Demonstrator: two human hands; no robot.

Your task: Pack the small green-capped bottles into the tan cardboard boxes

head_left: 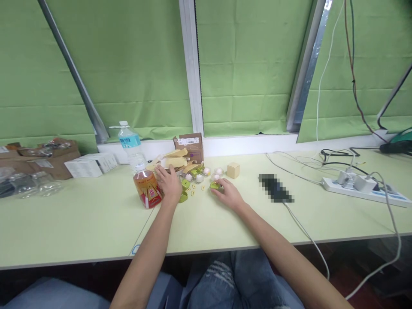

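The fingers [221, 189] of the right hand [229, 195] are pinched on a small green piece [214, 186] that sits on the table [96, 223], just left of the fingertips. The fingers [163, 172] of the left hand [169, 184] are loosely stretched out, palm down, with their tips at the near edge of a heap of beige card pieces [174, 161]. No grip shows there.

Just right of the left hand lie two more green pieces [184, 185], one nearer than the other. A few small yellow rings [194, 189] are scattered between the two hands. Beyond the rings sits a cluster of white round things [199, 177], and right of them a small wooden cube [233, 170] stands well clear of the right hand.

Touching the left side of the left hand, or very nearly so, is a tea bottle [147, 189] with a red label. Behind it stands a clear water bottle [130, 145] with a blue label. A small open cardboard box [192, 146] stands at the far side of the heap, against the window ledge.

Farther left lie a white box [92, 165], brown cartons [48, 156] and clear plastic bags [32, 183]. To the right of the right hand lies a dark phone [276, 189], blurred out, with a cable running to the near edge. Beyond it is a white power strip [360, 189] among loose cables. Green blinds [247, 64] cover the windows behind.
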